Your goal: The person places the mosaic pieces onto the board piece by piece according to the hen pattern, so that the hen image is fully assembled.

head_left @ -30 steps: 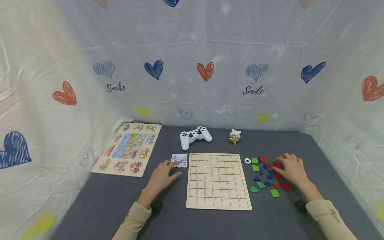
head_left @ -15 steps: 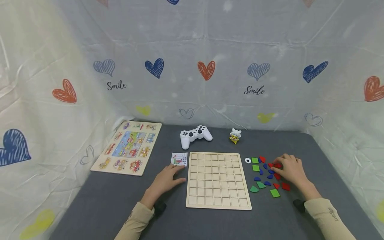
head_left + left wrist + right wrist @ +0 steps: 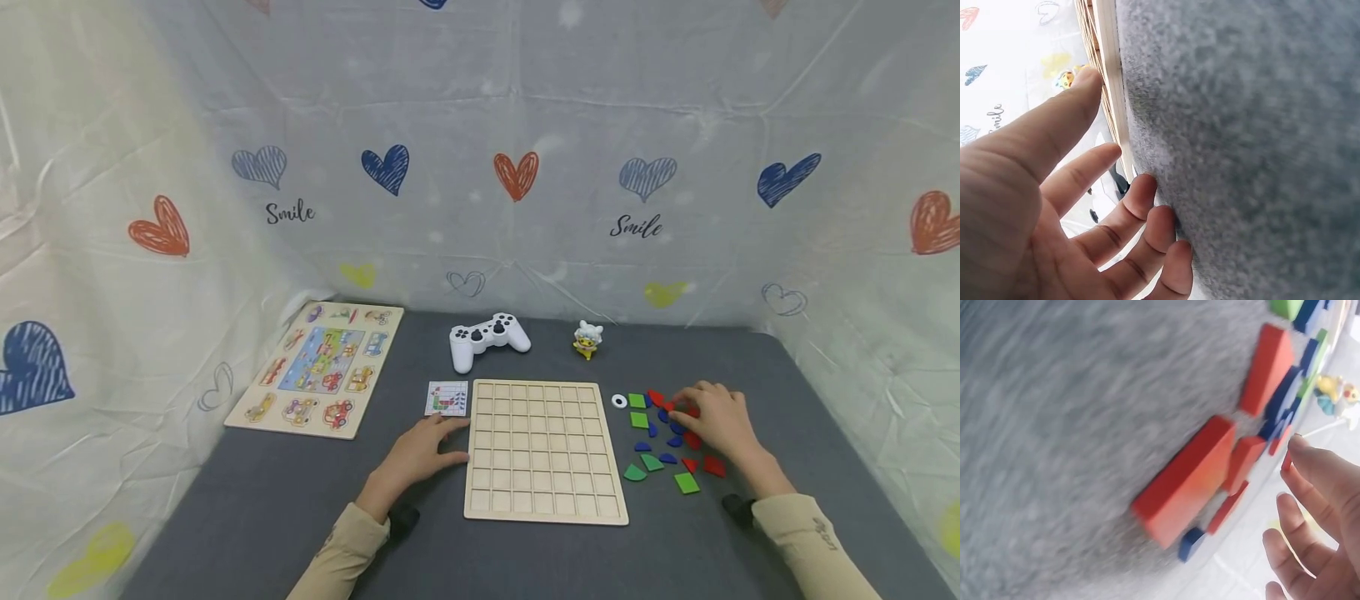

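Note:
My left hand [image 3: 415, 452] has its thumb and index fingertip right at the left edge of a square wooden grid board [image 3: 545, 451]; its fingers are relaxed and hold nothing. In the left wrist view the board's side [image 3: 1110, 69] runs along those fingertips. Over the loose coloured pieces on the right, my right hand [image 3: 717, 418] pinches a small red piece [image 3: 1287, 460] between thumb and index finger. Around it lie red pieces [image 3: 714, 466], blue half-rounds [image 3: 642, 447], green quarter-rounds [image 3: 635, 473] and green squares [image 3: 686, 483]. The hand hides some of these.
Just beyond my left hand lies a small printed pattern card [image 3: 447, 398]. A white game controller [image 3: 489, 337] and a small figurine [image 3: 587, 339] stand at the back. A picture puzzle board [image 3: 251, 412] lies at the left. A white ring [image 3: 618, 401] sits right of the grid.
My left hand has drawn back off the pattern card and moved right to the grid board's edge. My right hand has shifted slightly left, with the red piece in its fingers.

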Action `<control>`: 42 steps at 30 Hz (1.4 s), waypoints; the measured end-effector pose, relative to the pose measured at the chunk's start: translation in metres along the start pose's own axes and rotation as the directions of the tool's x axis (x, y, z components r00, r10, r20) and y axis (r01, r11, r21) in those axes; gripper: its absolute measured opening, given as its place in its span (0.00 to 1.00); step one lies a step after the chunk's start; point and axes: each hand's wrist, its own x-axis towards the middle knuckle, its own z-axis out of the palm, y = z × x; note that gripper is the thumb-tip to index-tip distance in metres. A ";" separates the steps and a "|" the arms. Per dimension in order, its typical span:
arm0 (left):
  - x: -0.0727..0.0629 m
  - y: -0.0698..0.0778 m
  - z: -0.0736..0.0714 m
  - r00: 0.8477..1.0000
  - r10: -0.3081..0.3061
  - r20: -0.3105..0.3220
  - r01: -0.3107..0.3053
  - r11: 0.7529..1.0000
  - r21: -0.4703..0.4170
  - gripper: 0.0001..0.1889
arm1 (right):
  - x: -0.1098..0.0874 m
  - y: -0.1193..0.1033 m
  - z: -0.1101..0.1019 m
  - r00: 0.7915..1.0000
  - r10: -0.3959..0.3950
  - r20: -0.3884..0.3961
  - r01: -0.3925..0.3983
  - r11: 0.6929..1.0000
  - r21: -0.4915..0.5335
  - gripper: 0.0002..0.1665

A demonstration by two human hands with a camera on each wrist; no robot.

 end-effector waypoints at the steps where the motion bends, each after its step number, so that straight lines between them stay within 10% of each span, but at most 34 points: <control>1: 0.000 0.000 0.000 1.000 -0.002 0.007 0.002 1.000 0.000 0.31 | 0.000 -0.002 0.000 1.000 0.000 -0.005 0.000 1.000 0.007 0.14; 42: 0.006 0.002 -0.002 0.995 0.028 0.098 -0.021 0.997 -0.071 0.35 | 0.039 -0.108 0.020 0.991 -0.129 -0.031 0.132 0.971 0.198 0.12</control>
